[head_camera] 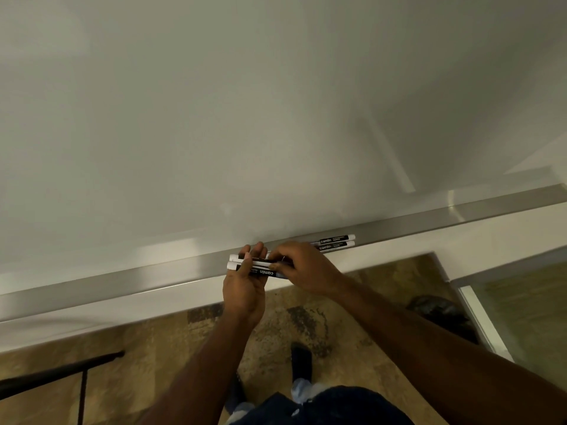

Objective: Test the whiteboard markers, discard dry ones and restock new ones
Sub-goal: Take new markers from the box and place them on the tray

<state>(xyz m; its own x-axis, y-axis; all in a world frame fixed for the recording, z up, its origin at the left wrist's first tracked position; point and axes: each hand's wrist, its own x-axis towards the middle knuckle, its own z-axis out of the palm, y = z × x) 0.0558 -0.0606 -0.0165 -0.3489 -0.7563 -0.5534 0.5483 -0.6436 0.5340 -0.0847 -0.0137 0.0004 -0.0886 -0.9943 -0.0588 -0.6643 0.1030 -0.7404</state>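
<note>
Markers point(335, 241) number four, white barrels with black "camlin" labels. Two lie side by side on the tray point(122, 280) toward its right end. The held pair point(234, 265) sits above its front edge, gripped in the left hand point(244, 289), fingers curled over them, while the right hand point(302, 268) pinches their right ends. One whiteboard point(214, 118) rises behind.

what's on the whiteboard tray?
Two Camlin markers lie side by side on the metal tray, left ends covered by the right hand. The left hand and held markers hide tray behind them.
</note>
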